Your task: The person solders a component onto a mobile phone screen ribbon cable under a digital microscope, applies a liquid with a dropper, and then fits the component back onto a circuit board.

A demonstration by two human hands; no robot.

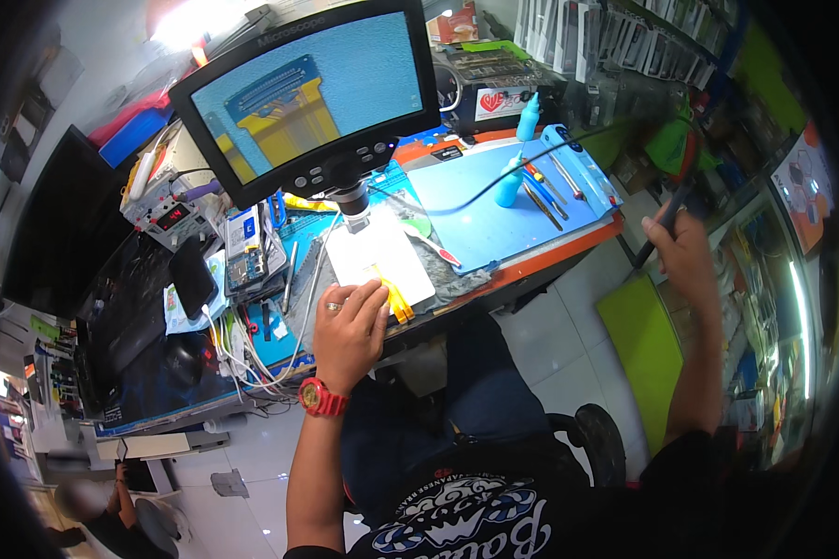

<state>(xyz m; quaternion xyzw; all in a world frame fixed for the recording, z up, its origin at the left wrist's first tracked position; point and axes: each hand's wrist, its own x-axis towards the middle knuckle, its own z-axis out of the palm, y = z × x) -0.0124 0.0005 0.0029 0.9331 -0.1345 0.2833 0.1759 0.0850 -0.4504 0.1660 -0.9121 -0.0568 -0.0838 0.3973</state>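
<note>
My left hand (350, 331), with a red wristwatch (323, 399), has its bent fingers together on a yellow flex cable (396, 303), pressing it on a white pad (354, 261). A small microscope (354, 205) stands over the pad beneath a monitor (303, 102), which shows an enlarged yellow cable end. Out at the right, off the bench, my right hand (680, 247) grips a dark tool handle (669, 214) with a black cord; the tool's far end is blurred.
A blue mat (461, 210) carries bottles (507, 186) and several tools. Electronics, a phone (193, 278) and tangled leads crowd the bench's left. A chair (595, 447) is under me; a green board (634, 335) is at right. Another person (112, 512) is at lower left.
</note>
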